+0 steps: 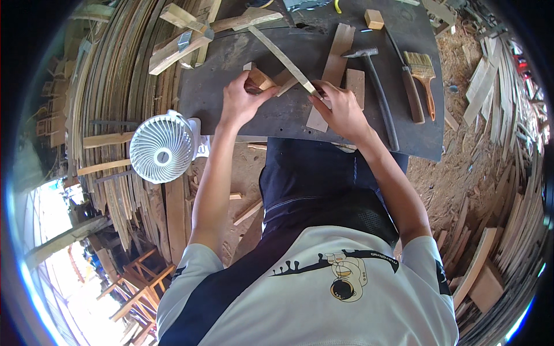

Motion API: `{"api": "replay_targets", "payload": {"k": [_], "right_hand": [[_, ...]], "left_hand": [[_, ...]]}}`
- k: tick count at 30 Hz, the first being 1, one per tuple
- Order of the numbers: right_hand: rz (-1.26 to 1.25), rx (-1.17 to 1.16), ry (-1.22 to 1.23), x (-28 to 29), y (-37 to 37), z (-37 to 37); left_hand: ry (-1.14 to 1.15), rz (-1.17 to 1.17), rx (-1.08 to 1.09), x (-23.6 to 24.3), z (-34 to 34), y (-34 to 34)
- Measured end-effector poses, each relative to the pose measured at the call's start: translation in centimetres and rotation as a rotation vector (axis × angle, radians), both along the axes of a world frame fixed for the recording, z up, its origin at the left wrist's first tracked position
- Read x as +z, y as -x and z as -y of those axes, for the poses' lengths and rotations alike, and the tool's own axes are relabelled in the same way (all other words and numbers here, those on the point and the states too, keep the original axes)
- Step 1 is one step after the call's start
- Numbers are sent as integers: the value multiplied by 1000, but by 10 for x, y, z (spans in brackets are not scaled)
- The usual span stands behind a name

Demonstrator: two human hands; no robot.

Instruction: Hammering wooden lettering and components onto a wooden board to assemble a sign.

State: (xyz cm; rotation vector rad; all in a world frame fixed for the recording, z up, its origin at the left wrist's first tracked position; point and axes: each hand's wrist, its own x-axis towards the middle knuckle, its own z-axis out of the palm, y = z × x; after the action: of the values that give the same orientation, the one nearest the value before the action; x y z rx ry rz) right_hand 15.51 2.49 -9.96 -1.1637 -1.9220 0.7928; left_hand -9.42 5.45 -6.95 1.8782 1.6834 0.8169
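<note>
My left hand is closed round a small wooden block, above the near part of a dark worktable. A long, thin, pale strip runs from my right hand toward the far left, one end pinched between the fingers. I cannot tell whether it is wood or a ruler. Beneath and beside the right hand lie a flat wooden board and a shorter wooden piece. A hammer rests just right of that hand, its head pointing away from me.
Right of the hammer lie a wooden-handled tool and a paintbrush; a wooden cube sits farther back. Joined wood pieces stand at the far left. A white fan is at the table's left edge, near stacked planks.
</note>
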Motion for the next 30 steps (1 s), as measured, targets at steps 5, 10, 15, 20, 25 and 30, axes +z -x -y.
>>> {"api": "replay_targets", "payload": {"k": [5,10,15,20,25,30], "right_hand": [[38,-28,-18,3,1,2],[59,-70,-69,0,10,-4],[219,-146,-58,8,17,-5],[65,-196,-13,14,0,-4],[-640,-199,588,64,-11,13],[-1097,-169,825,91,-25,25]], "left_hand": [[-27,6,67,-14,7,-7],[85,55,106,-17,8,-13],[33,134,117,-18,10,-16],[-67,-11,77,8,4,-25],[18,-183,-48,88,-5,-44],[177,-271,-237,134,-16,-70]]}}
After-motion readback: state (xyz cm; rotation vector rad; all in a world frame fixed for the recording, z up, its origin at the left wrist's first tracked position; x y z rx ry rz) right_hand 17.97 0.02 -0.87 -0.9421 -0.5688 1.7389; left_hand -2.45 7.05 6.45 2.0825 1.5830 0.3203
